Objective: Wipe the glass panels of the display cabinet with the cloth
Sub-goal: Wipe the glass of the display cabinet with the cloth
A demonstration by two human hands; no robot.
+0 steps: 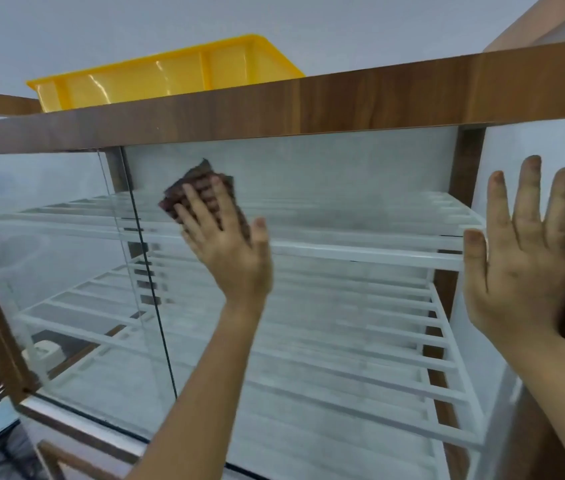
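While the left hand (229,244) presses the cloth (201,192) flat-fingered against the glass panel (326,188), the right hand (527,258) rests spread on it.

left hand (229,244): flat, pressing brown cloth (201,192) on glass panel (326,174) | right hand (530,258): fingers spread, resting against cabinet (378,98) right edge | yellow tray (166,72) on top | white racks (360,251) inside
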